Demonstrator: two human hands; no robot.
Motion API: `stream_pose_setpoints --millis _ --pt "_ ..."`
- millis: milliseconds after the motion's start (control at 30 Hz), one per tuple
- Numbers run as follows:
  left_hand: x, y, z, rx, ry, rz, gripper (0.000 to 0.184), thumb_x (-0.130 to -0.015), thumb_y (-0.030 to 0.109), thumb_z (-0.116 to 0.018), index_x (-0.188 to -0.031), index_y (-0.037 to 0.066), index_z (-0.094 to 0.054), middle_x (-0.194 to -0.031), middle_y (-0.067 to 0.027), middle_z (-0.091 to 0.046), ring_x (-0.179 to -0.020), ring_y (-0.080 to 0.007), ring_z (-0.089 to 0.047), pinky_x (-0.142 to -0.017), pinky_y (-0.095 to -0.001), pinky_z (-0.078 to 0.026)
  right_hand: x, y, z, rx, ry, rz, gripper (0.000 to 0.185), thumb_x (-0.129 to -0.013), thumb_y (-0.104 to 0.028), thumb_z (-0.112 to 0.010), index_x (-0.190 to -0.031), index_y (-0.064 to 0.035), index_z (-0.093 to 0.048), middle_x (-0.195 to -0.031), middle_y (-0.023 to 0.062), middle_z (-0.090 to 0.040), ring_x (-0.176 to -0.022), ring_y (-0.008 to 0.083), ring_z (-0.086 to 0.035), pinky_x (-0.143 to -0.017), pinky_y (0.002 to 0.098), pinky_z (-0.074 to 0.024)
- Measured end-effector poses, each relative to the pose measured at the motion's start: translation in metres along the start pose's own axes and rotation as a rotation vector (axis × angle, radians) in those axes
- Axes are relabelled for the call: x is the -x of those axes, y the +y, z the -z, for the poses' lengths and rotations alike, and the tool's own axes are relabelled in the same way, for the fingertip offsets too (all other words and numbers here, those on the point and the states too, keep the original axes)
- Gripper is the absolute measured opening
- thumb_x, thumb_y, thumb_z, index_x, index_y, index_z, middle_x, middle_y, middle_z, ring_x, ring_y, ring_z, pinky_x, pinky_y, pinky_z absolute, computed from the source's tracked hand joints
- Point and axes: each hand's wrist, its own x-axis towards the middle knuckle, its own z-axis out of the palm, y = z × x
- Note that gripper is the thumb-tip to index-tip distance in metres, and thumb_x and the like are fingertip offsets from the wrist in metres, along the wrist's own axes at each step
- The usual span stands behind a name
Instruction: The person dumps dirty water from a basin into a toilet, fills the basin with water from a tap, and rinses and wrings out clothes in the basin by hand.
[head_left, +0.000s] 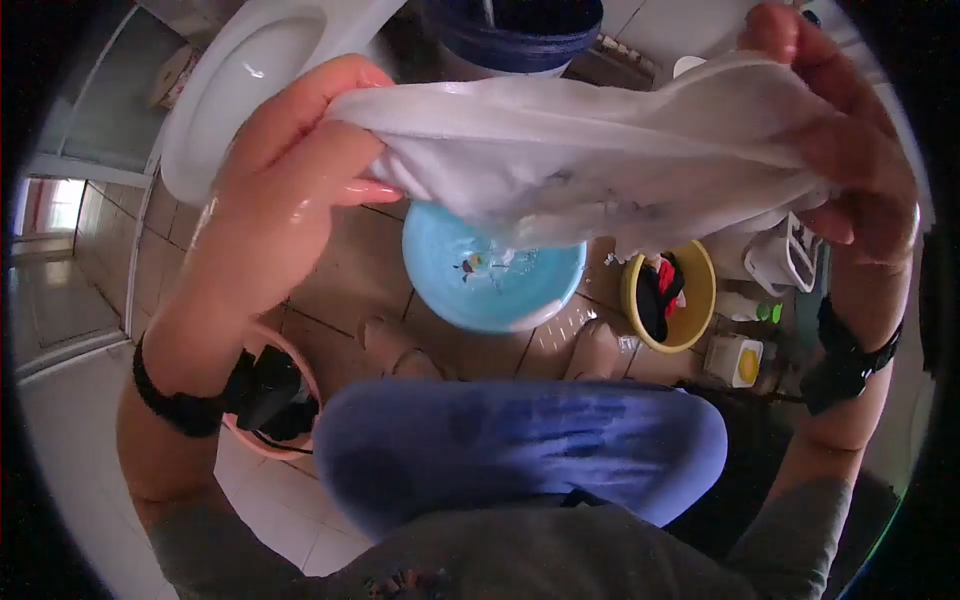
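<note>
A wet white cloth (590,150) is stretched between my hands above a light blue basin (430,270), and water drips from its lower edge. My left hand (290,190) pinches the cloth's left end between thumb and fingers. At the right end, my right hand (850,150) grips the cloth, which partly covers its fingers. The basin stands on the tiled floor between my feet and holds water with a small coloured pattern showing at the bottom.
Right of the basin stands a yellow bucket (698,318) with dark and red cloths. A pink basin (305,365) with black items is at lower left. A white toilet (190,140) is at upper left, a dark blue bucket (520,50) at the top. Bottles and containers stand at right.
</note>
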Motion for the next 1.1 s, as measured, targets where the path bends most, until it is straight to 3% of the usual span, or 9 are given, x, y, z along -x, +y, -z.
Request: stream_pose_setpoints --millis 200,267,333,433,500,600,700,800,1100 --pt "-0.054 -0.122 -0.002 -0.359 -0.342 0.112 0.034 -0.083 0.023 -0.059 -0.111 0.005 -0.05 -0.086 -0.0074 -0.059 -0.078 -0.0156 -0.056 -0.069 -0.03 -0.046 -0.034 0.139 -0.034 -0.142 -0.507 0.65 0.042 -0.082 -0.036 -0.068 -0.108 -0.0056 -0.058 -0.105 0.0129 -0.06 -0.096 0.0282 -0.06 -0.074 0.0425 -0.0531" --pt "-0.068 -0.171 -0.018 -0.482 -0.38 0.117 0.033 -0.083 0.022 -0.059 -0.111 0.007 -0.05 -0.088 -0.0118 -0.062 -0.085 -0.0243 -0.06 -0.074 -0.0349 -0.047 -0.021 0.163 -0.069 -0.382 -0.546 -0.244 0.031 -0.083 -0.024 -0.063 -0.109 -0.0084 -0.058 -0.101 0.0103 -0.059 -0.082 0.021 -0.061 -0.058 0.0345 -0.0536" --pt "-0.083 -0.216 -0.029 -0.644 -0.37 0.078 0.032 -0.083 0.02 -0.058 -0.111 0.008 -0.05 -0.089 -0.0145 -0.063 -0.09 -0.0295 -0.062 -0.077 -0.0374 -0.048 -0.032 0.208 -0.114 -0.272 -0.479 -0.739 0.03 -0.082 -0.025 -0.063 -0.108 -0.0118 -0.058 -0.108 0.0127 -0.055 -0.084 0.0207 -0.059 -0.069 0.0378 -0.051" --pt "-0.097 -0.295 -0.047 -0.76 -0.476 -0.162 0.044 -0.081 0.011 -0.061 -0.122 0.01 -0.045 -0.109 -0.0174 -0.056 -0.099 -0.0352 -0.058 -0.084 -0.0408 -0.047 -0.025 0.336 -0.176 -0.026 -0.393 -0.691 0.03 -0.082 -0.019 -0.059 -0.112 -0.0122 -0.059 -0.095 0.0093 -0.06 -0.077 0.0213 -0.061 -0.06 0.0347 -0.0542" --pt "-0.101 -0.33 -0.059 -0.817 -0.323 -0.113 0.056 -0.079 0.011 -0.064 -0.13 0.013 -0.041 -0.131 -0.0195 -0.041 -0.107 -0.0377 -0.053 -0.092 -0.0414 -0.045 -0.021 0.409 -0.204 0.826 -0.451 -0.328 0.044 -0.084 -0.028 -0.06 -0.125 -0.0165 -0.053 -0.113 0.0148 -0.056 -0.098 0.0311 -0.058 -0.085 0.0441 -0.0488" --pt "-0.087 -0.372 -0.075 -0.806 -0.222 0.106 0.076 -0.076 0.017 -0.069 -0.138 0.01 -0.028 -0.139 -0.0253 -0.026 -0.126 -0.0439 -0.032 -0.105 -0.0453 -0.032 -0.018 0.394 -0.253 0.634 -0.038 -0.517 0.059 -0.085 -0.037 -0.06 -0.139 -0.0291 -0.038 -0.14 0.0159 -0.034 -0.12 0.0403 -0.043 -0.102 0.0512 -0.0316" --pt "-0.052 -0.411 -0.101 -0.781 -0.053 0.192 0.088 -0.073 0.029 -0.072 -0.142 0.009 -0.021 -0.138 -0.0306 -0.025 -0.132 -0.0501 -0.017 -0.108 -0.0531 -0.023 -0.025 0.394 -0.286 0.883 -0.158 -0.429 0.064 -0.087 -0.041 -0.055 -0.143 -0.0398 -0.024 -0.152 0.0094 -0.009 -0.129 0.0422 -0.031 -0.104 0.0558 -0.0266" --pt "-0.032 -0.413 -0.117 -0.93 -0.146 0.465 0.096 -0.072 0.045 -0.071 -0.146 0.018 -0.016 -0.145 -0.0312 -0.013 -0.133 -0.0517 -0.011 -0.105 -0.0658 -0.009 -0.024 0.414 -0.305 0.951 -0.204 -0.471 0.069 -0.081 -0.043 -0.059 -0.142 -0.0399 -0.027 -0.15 0.0099 -0.013 -0.129 0.0429 -0.029 -0.101 0.0583 -0.0296" --pt "-0.054 -0.451 -0.09 -1.055 -0.27 -0.057 0.05 -0.081 0.03 -0.064 -0.128 0.019 -0.052 -0.147 -0.0162 -0.021 -0.133 -0.0464 -0.02 -0.1 -0.0706 -0.018 -0.004 0.452 -0.326 0.983 0.009 -0.684 0.068 -0.082 -0.056 -0.052 -0.142 -0.0326 -0.031 -0.152 0.0105 -0.015 -0.127 0.042 -0.034 -0.104 0.0581 -0.0267"
